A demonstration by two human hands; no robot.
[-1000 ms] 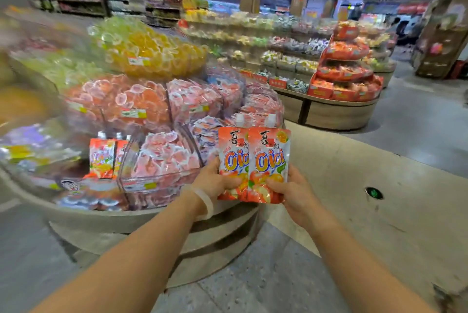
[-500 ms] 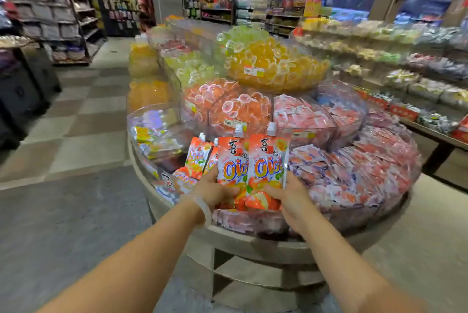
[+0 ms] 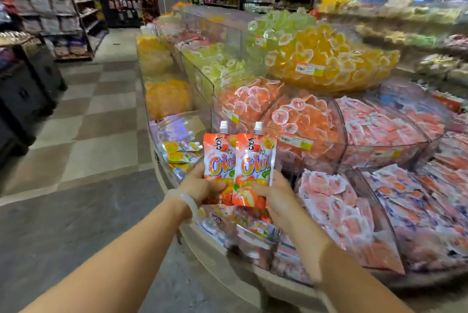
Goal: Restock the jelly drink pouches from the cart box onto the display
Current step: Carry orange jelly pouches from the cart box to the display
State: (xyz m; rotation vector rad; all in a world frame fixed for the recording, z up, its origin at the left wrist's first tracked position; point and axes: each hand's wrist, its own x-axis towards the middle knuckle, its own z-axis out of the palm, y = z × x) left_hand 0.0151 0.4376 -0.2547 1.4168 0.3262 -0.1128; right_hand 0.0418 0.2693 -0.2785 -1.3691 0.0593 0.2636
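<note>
Two orange "Cici" jelly drink pouches with white spout caps stand upright side by side in front of me. My left hand point(image 3: 200, 186) grips the bottom of the left pouch point(image 3: 217, 160). My right hand point(image 3: 276, 196) grips the bottom of the right pouch point(image 3: 254, 163), which overlaps the left one. Both are held above the front edge of the round tiered display point(image 3: 228, 262). A clear bin point(image 3: 177, 145) at the display's left front holds similar pouches lying flat. The cart box is not in view.
Clear bins of orange jelly cups point(image 3: 298, 122), yellow and green cups point(image 3: 326, 59) and pink packets point(image 3: 336, 211) fill the tiers. A checkered aisle floor point(image 3: 83, 115) runs left, with dark shelving point(image 3: 48, 8) beyond it.
The view has swung leftward around the display and come closer. Both hands keep holding the two pouches, now over the display's front edge near the left bin.
</note>
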